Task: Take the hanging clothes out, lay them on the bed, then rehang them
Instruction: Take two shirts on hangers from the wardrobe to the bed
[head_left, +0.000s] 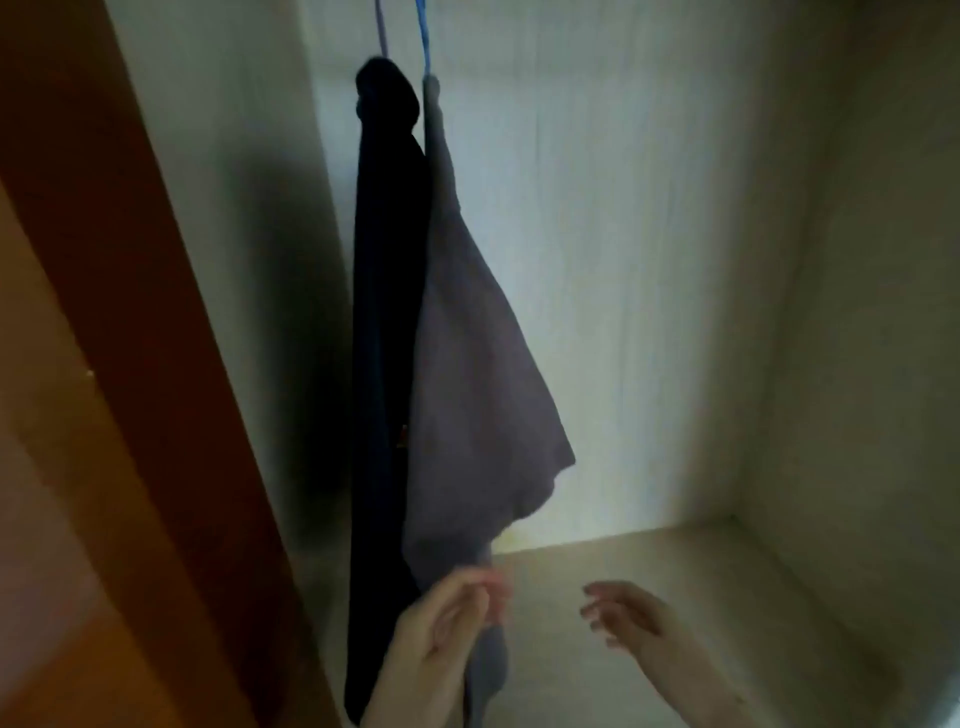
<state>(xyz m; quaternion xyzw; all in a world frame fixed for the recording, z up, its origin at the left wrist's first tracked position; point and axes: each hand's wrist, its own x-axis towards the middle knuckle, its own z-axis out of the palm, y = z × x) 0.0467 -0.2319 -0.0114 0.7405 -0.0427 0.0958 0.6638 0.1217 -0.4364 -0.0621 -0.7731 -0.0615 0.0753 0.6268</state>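
Where the pale, light-toned wardrobe interior (649, 260) opens beyond the reddish-brown wooden door frame (130, 312) on the left, two garments hang side by side near the left inner wall. A long dark navy garment (387, 364) hangs straight down on the left, its top bunched over a pale lilac hanger hook (383, 36). Touching its right edge is a grey-mauve cloth garment (478, 389), hung from a bright blue hanger hook (423, 36); its fabric flares out to the right in the middle and narrows again toward its lower end. Both hooks run out of the top of the view, so what they hang on cannot be seen. The left hand (441, 634) reaches up from below and, with fingers (488, 597) curled in narrowly, holds the lower part of the grey-mauve garment, which trails on below the hand; motion blur leaves the exact grip hard to make out. The right hand (628, 618) is well apart to the right, above the light wardrobe floor (701, 597), its fingers spread loosely and holding nothing. Both forearms enter from the bottom edge.
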